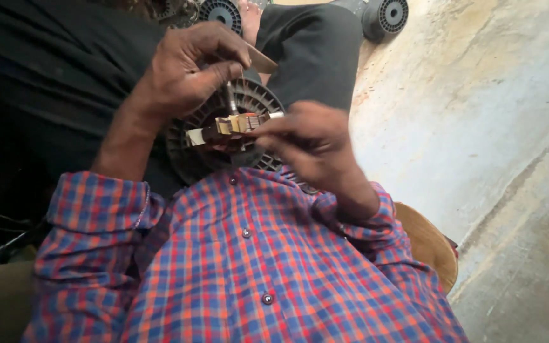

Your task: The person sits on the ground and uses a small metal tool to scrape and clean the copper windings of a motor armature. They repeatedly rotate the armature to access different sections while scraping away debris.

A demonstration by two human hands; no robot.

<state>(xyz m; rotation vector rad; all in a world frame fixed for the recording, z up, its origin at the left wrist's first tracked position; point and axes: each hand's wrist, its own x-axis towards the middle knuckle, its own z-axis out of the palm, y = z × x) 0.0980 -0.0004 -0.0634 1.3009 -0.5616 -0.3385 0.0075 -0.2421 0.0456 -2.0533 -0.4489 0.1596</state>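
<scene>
My left hand [185, 70] is raised over my lap, its fingers pinched on a thin metal rod-like tool [230, 96] that points down. A flat brown piece [262, 60] sticks out beside the fingertips. My right hand [306, 143], blurred, grips a small brass-and-brown component [236, 124] with a pale tab at its left end. The tool's tip meets the top of this component. Under both hands a black round ribbed wheel-like part [258, 98] lies on my lap, partly hidden.
I wear a red-and-blue checked shirt [243, 267] and dark trousers [312, 44]. Two more black round ribbed parts [220, 11] [389, 14] lie on the floor ahead. Pale concrete floor [478, 114] spreads to the right. A wooden seat edge [430, 244] shows beside my hip.
</scene>
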